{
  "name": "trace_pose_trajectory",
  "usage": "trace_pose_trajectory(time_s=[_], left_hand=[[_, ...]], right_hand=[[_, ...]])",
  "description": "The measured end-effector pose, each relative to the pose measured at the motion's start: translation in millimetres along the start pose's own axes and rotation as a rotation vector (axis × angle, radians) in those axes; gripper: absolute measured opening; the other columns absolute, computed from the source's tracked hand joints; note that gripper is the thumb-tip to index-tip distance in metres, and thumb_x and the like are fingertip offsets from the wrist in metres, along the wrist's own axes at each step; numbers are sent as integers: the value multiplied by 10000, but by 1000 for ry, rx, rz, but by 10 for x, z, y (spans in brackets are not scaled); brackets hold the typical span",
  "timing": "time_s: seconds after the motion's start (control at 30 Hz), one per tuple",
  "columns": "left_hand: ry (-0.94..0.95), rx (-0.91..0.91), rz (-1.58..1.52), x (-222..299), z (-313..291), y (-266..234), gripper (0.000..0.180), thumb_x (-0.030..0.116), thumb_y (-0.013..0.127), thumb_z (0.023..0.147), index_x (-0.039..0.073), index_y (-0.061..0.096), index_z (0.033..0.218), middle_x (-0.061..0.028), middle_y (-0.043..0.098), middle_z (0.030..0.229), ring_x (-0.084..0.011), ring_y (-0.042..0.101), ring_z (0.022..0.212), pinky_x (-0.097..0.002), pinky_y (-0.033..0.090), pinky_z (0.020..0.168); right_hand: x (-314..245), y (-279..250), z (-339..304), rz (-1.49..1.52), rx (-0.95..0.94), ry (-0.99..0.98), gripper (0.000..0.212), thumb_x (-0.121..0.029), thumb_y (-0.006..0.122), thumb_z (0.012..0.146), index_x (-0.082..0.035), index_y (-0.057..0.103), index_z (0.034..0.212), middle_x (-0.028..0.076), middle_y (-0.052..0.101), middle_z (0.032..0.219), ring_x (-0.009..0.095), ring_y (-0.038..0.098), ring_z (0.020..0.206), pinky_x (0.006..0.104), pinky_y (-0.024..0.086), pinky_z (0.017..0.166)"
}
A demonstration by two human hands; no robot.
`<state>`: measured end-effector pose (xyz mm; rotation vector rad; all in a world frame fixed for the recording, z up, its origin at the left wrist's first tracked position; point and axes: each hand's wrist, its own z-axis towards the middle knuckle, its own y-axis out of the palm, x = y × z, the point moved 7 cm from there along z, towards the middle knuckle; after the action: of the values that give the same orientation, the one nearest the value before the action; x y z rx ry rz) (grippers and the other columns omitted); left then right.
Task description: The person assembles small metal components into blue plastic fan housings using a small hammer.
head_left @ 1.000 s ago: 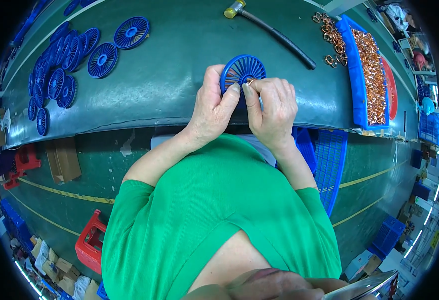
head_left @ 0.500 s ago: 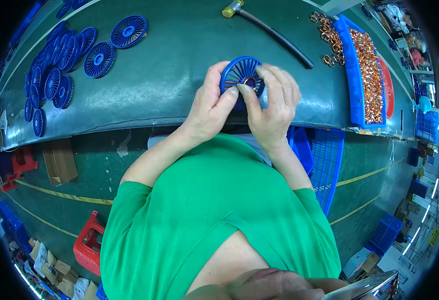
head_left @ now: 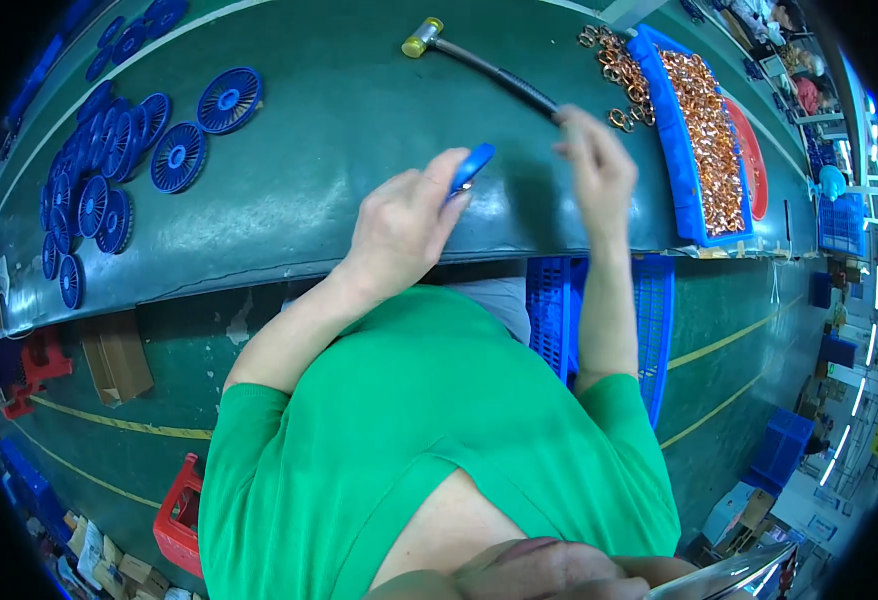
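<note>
My left hand point(head_left: 399, 225) is closed on a blue spoked plastic wheel point(head_left: 472, 166), which is turned edge-on above the near part of the bench, so its spokes and hub are hidden. Farther right, my right hand point(head_left: 599, 170) is at the handle end of a hammer point(head_left: 499, 76). Motion smears its fingers, and they cover the handle's end; whether they grip it cannot be made out. The hammer lies on the green bench top point(head_left: 329, 120), its yellow-faced head pointing to the far left.
Many blue spoked wheels point(head_left: 179, 157) lie at the bench's left. On the right, a blue tray point(head_left: 671, 140) holds copper-coloured rings, with loose rings point(head_left: 624, 75) beside it and a red tray point(head_left: 754, 165) behind. Blue crates point(head_left: 651, 320) stand below the bench edge, a red stool point(head_left: 177, 525) lower left.
My right hand has left the wheel and moved right and away to the hammer's handle end. My left hand keeps the wheel, now turned edge-on. The whole view has shifted slightly.
</note>
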<state>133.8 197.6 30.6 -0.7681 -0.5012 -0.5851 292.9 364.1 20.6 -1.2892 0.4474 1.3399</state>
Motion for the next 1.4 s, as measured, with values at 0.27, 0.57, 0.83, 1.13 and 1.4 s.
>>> trace_pose_trajectory(time_s=[0.27,0.57,0.83,1.13,1.4], left_hand=[[35,-162,549,-85,-8,323,390,136,598,814,194,594,1200,-132,575,1231,-306,519,1107,-443,414,858],[-173,-65,826,-1115,510,-980,628,349,754,727,21,528,1213,-207,566,1073,-381,523,1033,-470,421,897],[-582,61,782,-1630,256,-1456,309,278,589,901,104,583,1156,-196,668,804,-385,652,769,-459,506,689],[-565,142,-650,-559,2,-364,398,337,375,1036,20,477,1253,-71,542,1137,-115,579,989,-269,507,832],[-527,31,-747,-226,-44,-216,406,299,372,1039,8,416,1319,-75,556,1147,-117,528,1040,-263,421,919]], right_hand=[[877,-647,610,-1052,63,209,289,-365,545,915,-86,620,926,170,673,904,363,654,843,476,508,709],[153,-400,146,-476,213,-263,94,-127,673,863,-42,661,899,109,650,802,245,633,681,325,498,623],[-615,-24,-256,-262,180,-511,117,-42,726,784,-37,668,885,99,627,875,247,611,732,326,489,617],[-1242,405,-606,-244,90,-867,294,-40,805,614,-69,681,880,55,633,857,232,609,727,331,515,629],[-1312,655,-602,-264,21,-811,167,-74,749,694,-74,645,825,46,612,835,234,601,747,342,507,645]])
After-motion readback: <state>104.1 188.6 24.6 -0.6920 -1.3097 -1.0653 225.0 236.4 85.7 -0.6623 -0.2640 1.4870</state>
